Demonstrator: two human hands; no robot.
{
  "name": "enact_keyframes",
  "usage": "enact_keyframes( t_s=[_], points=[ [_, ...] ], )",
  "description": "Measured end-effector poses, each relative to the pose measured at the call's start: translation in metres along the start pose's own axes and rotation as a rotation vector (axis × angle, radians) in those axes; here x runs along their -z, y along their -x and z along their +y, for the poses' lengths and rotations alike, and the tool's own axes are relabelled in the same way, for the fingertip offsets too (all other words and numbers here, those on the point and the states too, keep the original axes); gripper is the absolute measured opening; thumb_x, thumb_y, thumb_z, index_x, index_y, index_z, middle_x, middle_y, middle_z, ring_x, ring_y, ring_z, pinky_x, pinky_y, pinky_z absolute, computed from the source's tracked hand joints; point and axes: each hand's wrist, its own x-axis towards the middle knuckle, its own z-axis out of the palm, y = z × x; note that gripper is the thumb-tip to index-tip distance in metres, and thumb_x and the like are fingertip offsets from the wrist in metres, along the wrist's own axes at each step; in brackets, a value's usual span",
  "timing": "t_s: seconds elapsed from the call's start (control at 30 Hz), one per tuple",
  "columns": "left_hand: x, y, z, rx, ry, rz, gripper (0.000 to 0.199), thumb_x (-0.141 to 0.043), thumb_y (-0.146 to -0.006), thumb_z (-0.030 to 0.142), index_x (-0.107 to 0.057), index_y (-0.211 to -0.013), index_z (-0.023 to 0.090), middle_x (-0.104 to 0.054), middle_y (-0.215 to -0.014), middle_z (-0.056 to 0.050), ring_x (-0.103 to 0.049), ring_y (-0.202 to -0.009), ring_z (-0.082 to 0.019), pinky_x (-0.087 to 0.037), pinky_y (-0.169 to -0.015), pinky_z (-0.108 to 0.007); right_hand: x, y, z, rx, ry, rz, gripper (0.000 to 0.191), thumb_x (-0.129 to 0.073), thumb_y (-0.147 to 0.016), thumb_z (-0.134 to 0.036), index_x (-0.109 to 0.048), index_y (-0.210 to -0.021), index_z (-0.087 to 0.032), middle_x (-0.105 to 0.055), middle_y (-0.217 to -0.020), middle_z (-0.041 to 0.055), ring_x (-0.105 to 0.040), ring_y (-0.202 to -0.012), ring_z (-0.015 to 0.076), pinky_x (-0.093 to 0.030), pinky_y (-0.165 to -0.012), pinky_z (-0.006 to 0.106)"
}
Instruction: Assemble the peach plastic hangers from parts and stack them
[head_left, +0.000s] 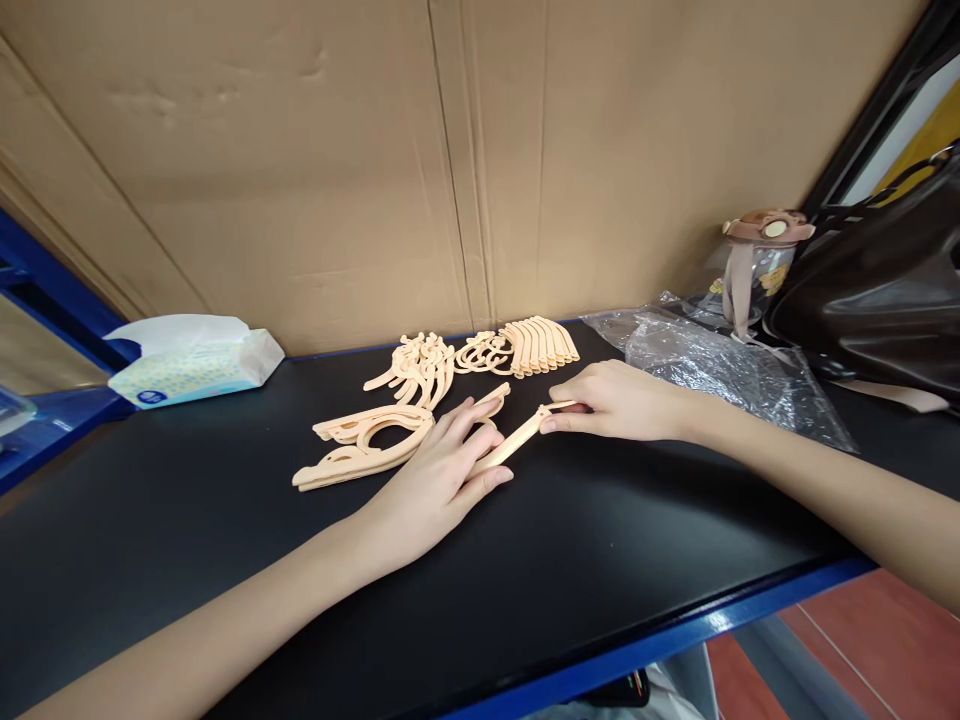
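A beige folding clothes hanger (517, 438) lies slanted at the middle of the table, partly hidden by my hands. My left hand (427, 475) grips it, thumb along the near side and fingers over the far side. At its right end, my right hand (619, 402) pinches a thin beige part between thumb and fingers. Left of my left hand lie more hangers (349, 465), stacked and overlapping. Behind are a loose pile of curved hanger arms (424, 368), some hanger hooks (484, 352) and a neat row of arms (541, 345).
A tissue pack (199, 362) sits at the back left. Crumpled clear plastic (694, 360) spreads on the right, near a water bottle (761, 270) and a dark bag (885, 280). Cardboard (337, 180) stands behind the black table (600, 560), which has a blue front edge.
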Motion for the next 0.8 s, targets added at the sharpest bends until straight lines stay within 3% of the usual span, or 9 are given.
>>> enact_keyframes(
  t_s=[0.23, 0.53, 0.8],
  points=[
    [-0.001, 0.001, -0.001, -0.005, -0.026, 0.0, 0.021, -0.038, -0.097, 0.04, -0.051, -0.1, 0.025, -0.025, -0.153, 0.0, -0.016, -0.142, -0.027, -0.028, -0.111, -0.05, -0.001, 0.0, 0.0, -0.009, -0.009, -0.017, 0.053, -0.037, -0.091, -0.06, -0.041, -0.061, -0.017, -0.042, -0.052, -0.0038, -0.036, -0.049, 0.008, -0.022, -0.052, 0.024],
    [-0.003, 0.0, -0.001, -0.037, -0.029, 0.023, 0.017, -0.039, -0.097, 0.037, -0.051, -0.101, 0.025, -0.03, -0.151, 0.0, -0.022, -0.14, -0.025, -0.031, -0.11, -0.046, -0.007, -0.003, 0.007, 0.048, -0.446, -0.17, 0.049, -0.04, -0.091, -0.057, -0.042, -0.064, -0.016, -0.03, -0.058, -0.0062, -0.028, -0.053, 0.0062, -0.022, -0.048, 0.021],
    [0.001, 0.001, -0.001, -0.031, 0.028, 0.008, 0.021, -0.033, -0.099, 0.038, -0.048, -0.096, 0.024, -0.034, -0.148, -0.001, -0.024, -0.139, -0.024, -0.031, -0.11, -0.045, -0.01, -0.005, 0.006, 0.11, -0.366, 0.003, 0.047, -0.039, -0.094, -0.052, -0.038, -0.063, -0.016, -0.031, -0.056, -0.0062, -0.032, -0.052, 0.006, -0.023, -0.051, 0.022]
  ],
)
